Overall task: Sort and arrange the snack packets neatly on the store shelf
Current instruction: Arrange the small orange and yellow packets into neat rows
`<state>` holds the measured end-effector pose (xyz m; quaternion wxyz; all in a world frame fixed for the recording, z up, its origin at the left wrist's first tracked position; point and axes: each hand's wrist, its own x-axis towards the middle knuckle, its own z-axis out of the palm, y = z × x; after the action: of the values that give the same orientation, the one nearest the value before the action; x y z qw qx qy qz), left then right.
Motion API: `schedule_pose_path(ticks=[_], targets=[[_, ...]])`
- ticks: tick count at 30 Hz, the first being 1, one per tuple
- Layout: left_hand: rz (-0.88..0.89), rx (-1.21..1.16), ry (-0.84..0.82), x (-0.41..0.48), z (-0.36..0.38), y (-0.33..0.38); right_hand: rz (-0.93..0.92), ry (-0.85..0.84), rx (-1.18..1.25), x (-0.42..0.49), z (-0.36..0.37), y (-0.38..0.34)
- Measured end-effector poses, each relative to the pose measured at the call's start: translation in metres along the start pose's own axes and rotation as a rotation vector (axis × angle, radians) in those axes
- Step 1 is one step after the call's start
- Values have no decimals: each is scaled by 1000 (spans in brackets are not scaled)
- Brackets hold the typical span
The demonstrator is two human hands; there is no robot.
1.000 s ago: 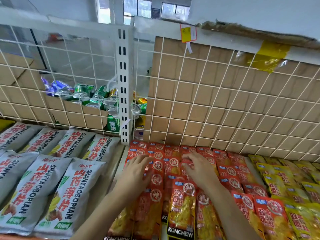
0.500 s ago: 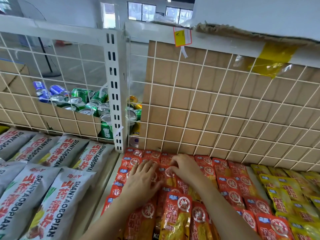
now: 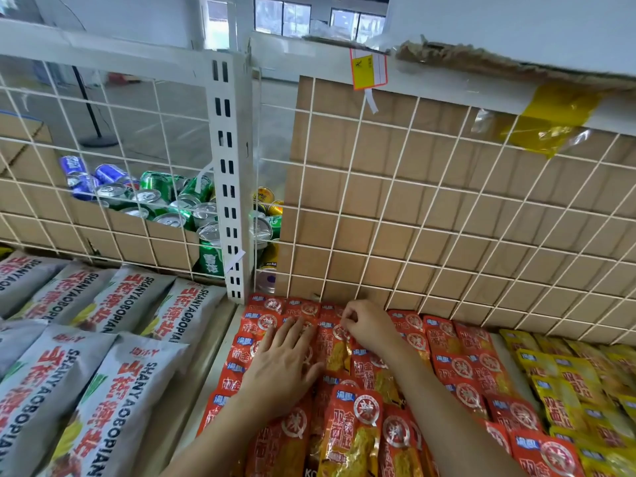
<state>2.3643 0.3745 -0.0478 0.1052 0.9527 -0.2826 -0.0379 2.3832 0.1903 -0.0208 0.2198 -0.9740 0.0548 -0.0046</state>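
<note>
Several red snack packets (image 3: 457,359) lie in overlapping rows on the shelf in front of the wire grid. My left hand (image 3: 282,366) lies flat on the left rows, fingers straight and spread, pressing the packets down. My right hand (image 3: 368,325) is at the back row, its fingers curled and pinching the top edge of one red packet (image 3: 332,352) near the grid. Both forearms reach in from the bottom of the view.
Grey snack bags (image 3: 103,390) fill the shelf section on the left. Yellow packets (image 3: 568,383) lie on the right. A white wire grid (image 3: 447,215) backed by cardboard closes the rear, with a white upright post (image 3: 230,180). Drink cans (image 3: 165,201) sit behind the grid.
Both hands have moved toward the back of the red rows. My right hand has gone from lying on the packets to pinching one at the back edge.
</note>
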Motion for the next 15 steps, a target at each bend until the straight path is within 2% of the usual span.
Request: schedule_pose_path(ticks=[15], targets=[[-8,0,-6,1,1,0,-10,-46,15,2,-1,4]])
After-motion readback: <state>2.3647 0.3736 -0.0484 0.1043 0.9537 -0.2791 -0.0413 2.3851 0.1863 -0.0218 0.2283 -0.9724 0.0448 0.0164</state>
